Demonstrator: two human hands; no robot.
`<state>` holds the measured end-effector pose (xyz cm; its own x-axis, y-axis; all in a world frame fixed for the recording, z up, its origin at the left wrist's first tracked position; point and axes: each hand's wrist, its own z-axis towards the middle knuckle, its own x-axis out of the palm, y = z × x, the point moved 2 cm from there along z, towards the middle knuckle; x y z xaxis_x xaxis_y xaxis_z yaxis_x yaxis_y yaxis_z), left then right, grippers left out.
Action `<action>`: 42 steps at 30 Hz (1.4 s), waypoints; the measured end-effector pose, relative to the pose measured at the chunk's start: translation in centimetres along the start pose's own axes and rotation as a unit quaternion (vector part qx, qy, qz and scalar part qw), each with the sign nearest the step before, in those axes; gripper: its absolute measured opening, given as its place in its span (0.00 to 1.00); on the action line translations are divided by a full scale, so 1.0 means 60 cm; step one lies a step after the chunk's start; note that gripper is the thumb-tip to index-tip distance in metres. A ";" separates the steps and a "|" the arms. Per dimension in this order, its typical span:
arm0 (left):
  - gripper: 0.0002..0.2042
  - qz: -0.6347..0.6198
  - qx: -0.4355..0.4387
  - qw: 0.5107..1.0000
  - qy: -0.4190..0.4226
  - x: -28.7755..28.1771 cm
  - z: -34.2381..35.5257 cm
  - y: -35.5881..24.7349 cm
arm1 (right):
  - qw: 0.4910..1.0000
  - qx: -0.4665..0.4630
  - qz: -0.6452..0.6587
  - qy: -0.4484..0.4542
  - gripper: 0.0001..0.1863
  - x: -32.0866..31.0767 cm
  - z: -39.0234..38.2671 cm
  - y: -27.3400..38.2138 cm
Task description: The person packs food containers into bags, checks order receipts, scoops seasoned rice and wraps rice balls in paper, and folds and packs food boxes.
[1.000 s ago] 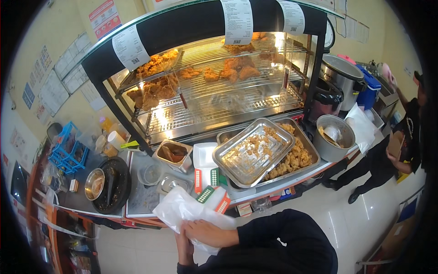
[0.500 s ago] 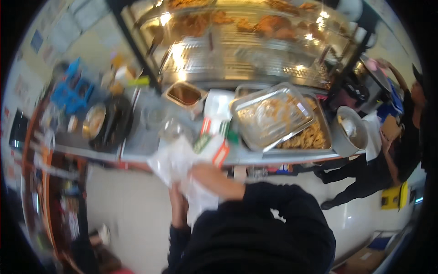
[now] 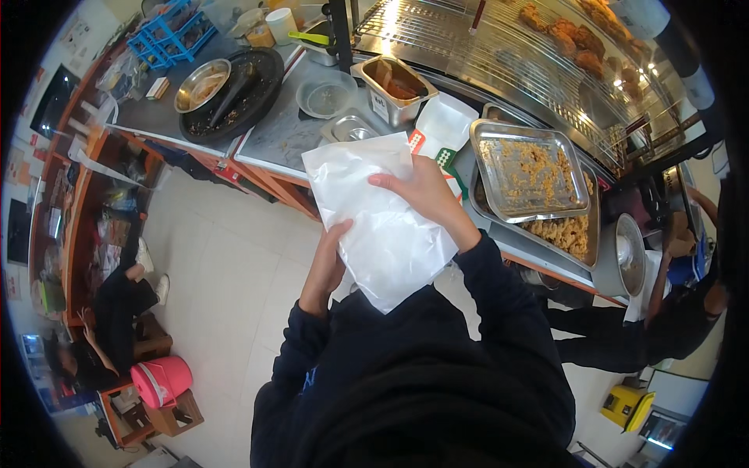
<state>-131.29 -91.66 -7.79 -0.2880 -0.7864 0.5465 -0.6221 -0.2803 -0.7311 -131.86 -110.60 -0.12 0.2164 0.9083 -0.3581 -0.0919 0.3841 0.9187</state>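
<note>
A flat, creased white plastic bag is spread between my hands, in front of the counter's near edge. My left hand grips its left side, with the thumb on top and the fingers underneath. Across its upper right part lies the thumb of my right hand, while the other fingers are behind the bag. Just beyond my right hand, an open paper box with a white inside and green and orange printed parts sits on the counter. The bag and my right hand partly cover it.
A metal tray with crumbs rests tilted over a larger tray of fried bits. Behind stand a steel sauce container and a lit display case. A black round pan is left. One person stands right; another sits left.
The white bag, bunched and blurred before, is now spread flat. My right hand has moved up and right along it. The view has turned, so the counter now slants down to the right.
</note>
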 end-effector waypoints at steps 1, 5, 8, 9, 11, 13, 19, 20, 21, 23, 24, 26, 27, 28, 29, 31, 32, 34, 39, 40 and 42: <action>0.28 0.014 0.011 1.000 -0.002 0.002 0.001 0.003 | 0.999 -0.025 0.008 -0.019 0.21 0.001 -0.002 0.000; 0.29 -0.006 -0.005 1.000 0.030 0.001 0.010 0.003 | 0.993 0.092 0.078 0.015 0.23 -0.025 0.005 0.002; 0.28 -0.013 -0.039 0.998 0.037 0.011 -0.009 -0.011 | 0.995 -0.021 0.101 -0.008 0.24 -0.009 0.008 -0.028; 0.28 0.012 -0.027 0.999 0.045 -0.004 -0.010 -0.011 | 0.997 -0.014 0.078 0.008 0.25 -0.012 0.007 -0.021; 0.26 -0.047 -0.044 0.997 0.050 -0.021 -0.015 -0.012 | 0.997 0.019 0.059 0.047 0.25 -0.020 0.010 -0.033; 0.24 -0.057 -0.061 0.993 0.078 0.000 -0.030 -0.023 | 0.991 0.040 -0.020 0.124 0.26 -0.030 0.010 -0.027; 0.24 0.080 -0.033 0.994 0.060 -0.024 0.003 -0.008 | 0.990 -0.067 -0.122 -0.029 0.27 0.002 0.002 -0.050; 0.23 0.097 -0.004 0.994 0.055 -0.020 0.001 -0.007 | 0.983 -0.113 -0.115 -0.084 0.28 0.020 0.007 -0.061; 0.22 0.092 0.000 0.994 0.054 -0.022 0.000 -0.005 | 0.991 -0.115 -0.036 -0.053 0.34 0.022 0.009 -0.044; 0.20 0.073 -0.025 0.997 0.014 -0.036 0.022 0.009 | 0.998 -0.041 0.042 -0.018 0.39 -0.016 0.006 -0.028; 0.16 0.031 -0.031 0.999 0.019 -0.025 0.026 0.010 | 0.998 0.033 0.039 -0.027 0.39 -0.040 -0.003 -0.021; 0.20 0.031 0.003 0.999 0.027 -0.026 0.043 0.011 | 0.961 -0.124 -0.085 -0.232 0.27 -0.080 -0.020 0.041; 0.27 0.019 0.031 0.999 0.029 -0.008 0.044 0.000 | 0.933 -0.177 -0.228 -0.214 0.15 -0.077 -0.029 0.088; 0.31 0.008 0.026 0.999 0.041 0.000 0.054 -0.001 | 0.936 -0.186 -0.220 -0.205 0.15 -0.053 -0.043 0.095; 0.31 0.011 0.033 0.999 0.034 0.002 0.055 -0.004 | 0.954 -0.155 -0.247 -0.072 0.13 -0.019 -0.058 0.091; 0.31 0.014 0.042 0.998 0.042 0.013 0.051 -0.011 | 0.950 -0.123 -0.283 0.053 0.12 0.013 -0.066 0.072; 0.30 0.049 0.064 0.996 0.046 0.015 0.044 -0.014 | 0.916 -0.166 -0.363 0.045 0.11 0.034 -0.064 0.051; 0.28 0.079 0.142 0.983 0.085 -0.023 0.041 -0.007 | 0.887 -0.153 -0.414 0.134 0.15 0.066 -0.054 0.054; 0.20 0.027 0.069 0.996 0.045 -0.018 0.065 0.017 | 0.883 -0.151 -0.424 0.134 0.16 0.098 -0.070 -0.070; 0.19 0.035 0.069 0.996 0.037 -0.011 0.054 0.015 | 0.880 -0.155 -0.429 0.132 0.12 0.095 -0.077 -0.043; 0.18 0.073 0.089 0.993 0.008 -0.026 0.056 0.031 | 0.873 -0.117 -0.437 0.184 0.12 0.097 -0.076 -0.018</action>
<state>-129.59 -92.79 -11.40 -0.3788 -0.8168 0.4351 -0.4346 -0.2581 -0.8628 -134.96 -104.99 -3.95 -0.0190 0.2274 -0.9736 -0.2530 0.9410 0.2248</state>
